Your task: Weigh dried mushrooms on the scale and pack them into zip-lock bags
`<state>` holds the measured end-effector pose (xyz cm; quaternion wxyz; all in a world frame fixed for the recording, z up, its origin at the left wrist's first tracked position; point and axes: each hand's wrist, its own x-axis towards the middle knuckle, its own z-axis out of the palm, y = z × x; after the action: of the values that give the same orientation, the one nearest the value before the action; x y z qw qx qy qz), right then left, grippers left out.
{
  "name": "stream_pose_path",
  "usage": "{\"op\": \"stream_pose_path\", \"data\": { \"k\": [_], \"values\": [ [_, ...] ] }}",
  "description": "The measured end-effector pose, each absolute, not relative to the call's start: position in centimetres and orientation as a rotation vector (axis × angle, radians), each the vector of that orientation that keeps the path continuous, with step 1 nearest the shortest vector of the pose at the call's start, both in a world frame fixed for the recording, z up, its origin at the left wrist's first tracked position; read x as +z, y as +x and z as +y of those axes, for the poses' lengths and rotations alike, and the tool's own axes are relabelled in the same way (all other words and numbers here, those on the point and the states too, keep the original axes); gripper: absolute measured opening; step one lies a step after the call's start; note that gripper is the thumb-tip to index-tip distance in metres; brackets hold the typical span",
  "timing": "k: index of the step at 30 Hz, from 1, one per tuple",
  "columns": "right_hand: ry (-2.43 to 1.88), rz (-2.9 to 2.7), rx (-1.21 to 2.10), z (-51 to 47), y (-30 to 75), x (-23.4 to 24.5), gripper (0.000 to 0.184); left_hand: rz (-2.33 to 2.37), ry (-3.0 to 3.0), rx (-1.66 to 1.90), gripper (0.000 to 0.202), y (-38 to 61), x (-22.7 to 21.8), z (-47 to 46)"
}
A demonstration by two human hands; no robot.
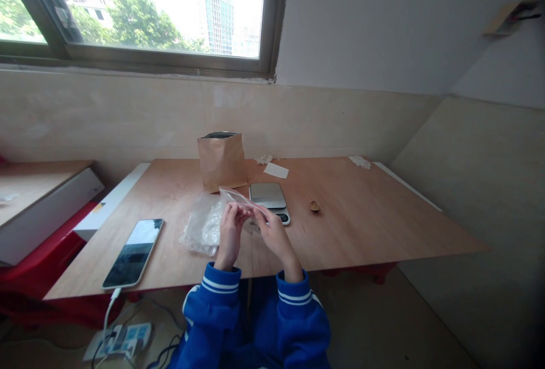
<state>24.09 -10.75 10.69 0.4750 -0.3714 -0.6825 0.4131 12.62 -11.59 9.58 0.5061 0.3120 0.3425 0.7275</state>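
Note:
Both my hands hold a clear zip bag [231, 194] with a reddish strip along its top edge, above the front part of the table. My left hand [232, 226] pinches it on the left side. On the right, my right hand [271, 231] grips near the reddish strip. Beneath and left of my left hand lies a pile of clear plastic bags [201, 227]. A kitchen scale [268, 195] with a metal plate sits just behind my right hand, its front partly covered. Behind the bags stands an open brown paper pouch [222, 160].
At the left a phone [135, 252] lies with a white charging cable [111, 307] hanging over the table's edge. A small brown piece [314, 206] rests right of the scale. A white card [276, 170] and crumpled tissue [360, 162] lie farther back. Below is a power strip [121, 339].

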Motion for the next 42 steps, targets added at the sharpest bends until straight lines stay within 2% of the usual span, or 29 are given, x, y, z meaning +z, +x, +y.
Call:
{"op": "stream_pose_path", "data": {
  "k": [4,6,12,19,26,34,42],
  "values": [
    [-0.923,-1.537,0.942,-10.0,25.1,10.3,0.043,1.255,1.025,1.902,0.023,11.5,9.6,-11.9],
    [-0.949,-1.448,0.958,-9.8,25.7,10.1,0.046,1.429,1.059,1.983,0.03,10.9,9.5,-11.8],
    [-0.984,-1.327,1.027,-9.4,26.4,9.3,0.045,1.13,1.018,1.778,0.03,10.5,8.5,-10.9],
    [-1.033,-1.211,0.97,-8.9,26.5,8.5,0.042,1.278,0.993,1.848,0.038,10.3,7.8,-10.6],
    [-1.125,-1.236,0.863,-8.5,27.3,7.5,0.057,1.341,1.086,1.765,0.05,9.1,6.9,-10.4],
    [-1.134,-1.153,0.782,-7.8,27.7,5.9,0.065,1.3,1.209,1.658,0.035,8.9,6.4,-10.3],
    [-1.206,-1.23,0.675,-7.8,28.3,6.1,0.056,1.287,1.119,1.694,0.031,8.9,6.3,-10.6]
  ]
}}
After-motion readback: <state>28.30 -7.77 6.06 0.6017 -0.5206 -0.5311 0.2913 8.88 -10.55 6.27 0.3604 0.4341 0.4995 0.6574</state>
